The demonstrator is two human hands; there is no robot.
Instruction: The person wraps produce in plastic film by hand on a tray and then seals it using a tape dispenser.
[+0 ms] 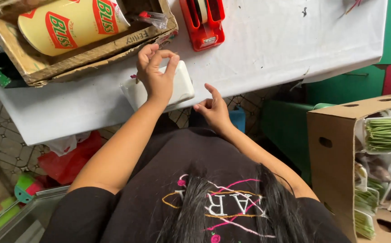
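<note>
Fingers of the left hand [157,74] curl together over a white wrapped tray [159,87], pinching at its film near the top edge (what sits inside is not clear). The tray lies at the near edge of the white table [272,45]. The right hand [212,110] hovers just beside it, half open and holding nothing, forefinger raised. A red tape dispenser [203,22] stands farther back.

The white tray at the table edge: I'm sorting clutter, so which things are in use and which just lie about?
In use:
left hand on the white tray
right hand close by

Lying about:
red tape dispenser
yellow roll in a worn box
carton of green beans
</note>
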